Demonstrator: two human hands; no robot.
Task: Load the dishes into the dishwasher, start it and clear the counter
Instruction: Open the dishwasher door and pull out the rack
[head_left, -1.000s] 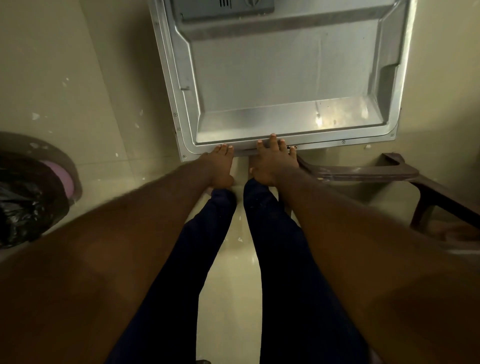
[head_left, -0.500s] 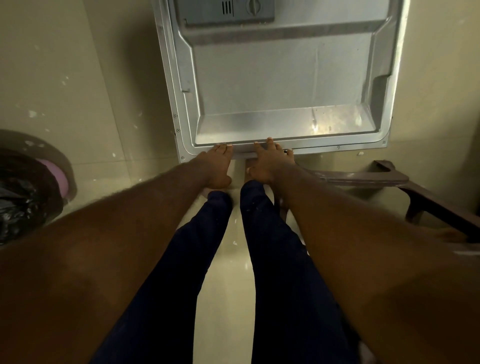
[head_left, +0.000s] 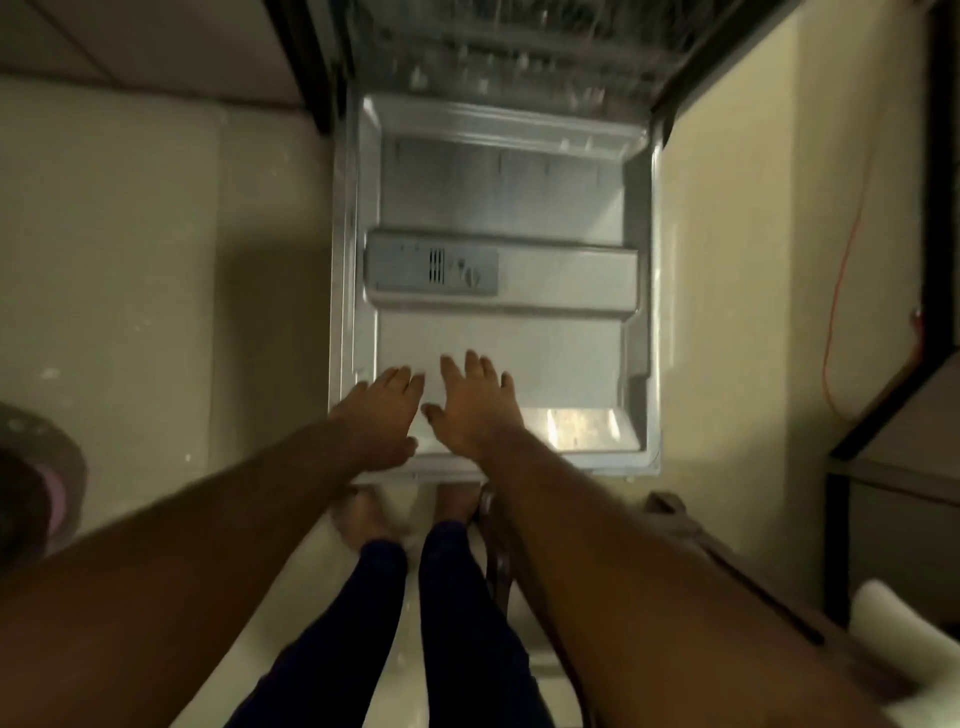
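The dishwasher door (head_left: 566, 358) lies folded down in front of me, its steel inner side facing up. A grey detergent panel (head_left: 431, 270) sits across its middle. Beyond the door, the blurred wire rack (head_left: 514, 52) shows inside the machine. My left hand (head_left: 382, 415) and my right hand (head_left: 475, 400) hover side by side over the door's near part, palms down, fingers spread, holding nothing. Whether they touch the steel I cannot tell. My legs and bare feet stand just below the door's front edge.
A dark bin with a black bag (head_left: 31, 499) stands at the left on the tiled floor. A brown plastic chair (head_left: 685, 525) is at my right, beside a dark-framed cabinet (head_left: 893, 457). An orange cable (head_left: 847, 260) hangs on the right wall.
My view has tilted up, so the whole door and the rack now show. Both hands have moved from the door's front edge forward over its inner surface, fingers spread.
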